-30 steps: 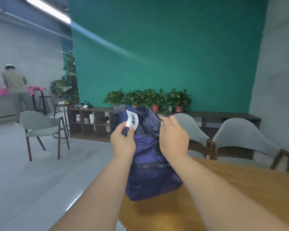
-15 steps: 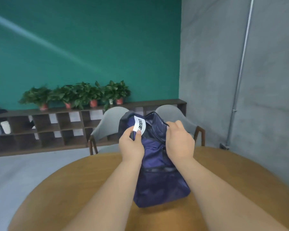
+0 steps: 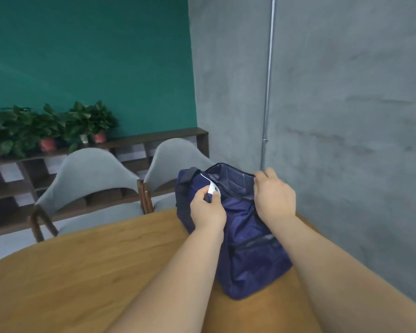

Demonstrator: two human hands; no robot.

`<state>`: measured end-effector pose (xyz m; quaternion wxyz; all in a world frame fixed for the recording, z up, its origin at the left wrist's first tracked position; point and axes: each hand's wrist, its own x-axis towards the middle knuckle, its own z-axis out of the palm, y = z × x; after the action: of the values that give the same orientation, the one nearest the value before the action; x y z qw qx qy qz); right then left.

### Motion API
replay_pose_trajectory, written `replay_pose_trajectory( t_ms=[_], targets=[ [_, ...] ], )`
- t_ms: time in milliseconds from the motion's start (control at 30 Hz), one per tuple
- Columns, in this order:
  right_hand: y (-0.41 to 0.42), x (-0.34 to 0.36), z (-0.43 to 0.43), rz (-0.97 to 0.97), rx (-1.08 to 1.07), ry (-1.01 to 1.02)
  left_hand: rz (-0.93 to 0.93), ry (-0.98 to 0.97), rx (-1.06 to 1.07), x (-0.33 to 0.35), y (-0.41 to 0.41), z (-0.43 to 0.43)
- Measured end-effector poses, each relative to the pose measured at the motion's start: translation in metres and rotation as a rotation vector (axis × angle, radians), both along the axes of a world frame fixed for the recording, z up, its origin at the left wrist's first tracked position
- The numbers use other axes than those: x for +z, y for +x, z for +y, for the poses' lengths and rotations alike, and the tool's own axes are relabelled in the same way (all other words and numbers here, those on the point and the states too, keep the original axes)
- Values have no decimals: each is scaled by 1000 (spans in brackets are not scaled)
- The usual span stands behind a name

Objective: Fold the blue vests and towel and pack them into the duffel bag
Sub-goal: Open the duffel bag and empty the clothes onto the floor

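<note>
A navy blue duffel bag point(image 3: 250, 255) stands on the round wooden table point(image 3: 94, 265), its top pulled apart so the dark lining shows. My left hand point(image 3: 208, 211) pinches the left rim of the opening at a white label point(image 3: 213, 188). My right hand point(image 3: 273, 194) grips the right rim of the opening. Neither the blue vests nor the towel are in view.
Two grey chairs point(image 3: 91, 179) stand at the table's far side. Behind them a low dark shelf point(image 3: 154, 143) carries potted plants point(image 3: 87, 123) against a teal wall. A grey concrete wall with a metal pipe point(image 3: 268, 80) rises close on the right.
My view has swung to the right, from the open room to the corner wall. Both hands have kept their hold on the bag, and the opening has spread wider.
</note>
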<state>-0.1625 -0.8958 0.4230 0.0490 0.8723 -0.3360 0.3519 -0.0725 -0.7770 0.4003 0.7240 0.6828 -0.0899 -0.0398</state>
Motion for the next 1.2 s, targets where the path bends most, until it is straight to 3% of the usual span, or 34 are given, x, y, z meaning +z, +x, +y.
replay_pose_trajectory(
  t_ms=[167, 367, 533, 800, 1200],
  targets=[
    [-19, 22, -48, 138, -94, 59, 69, 32, -165, 19, -6, -35],
    [-39, 12, -68, 361, -215, 191, -345, 574, -448, -1, -11, -41],
    [-40, 18, -60, 455, -203, 254, -324, 762, -549, -4, -12, -33],
    [-22, 56, -1, 419, -96, 174, -457, 909, -469, 27, -1, 18],
    [27, 75, 179, 364, 203, 22, -410, 1035, -170, 68, 10, 204]
  ],
)
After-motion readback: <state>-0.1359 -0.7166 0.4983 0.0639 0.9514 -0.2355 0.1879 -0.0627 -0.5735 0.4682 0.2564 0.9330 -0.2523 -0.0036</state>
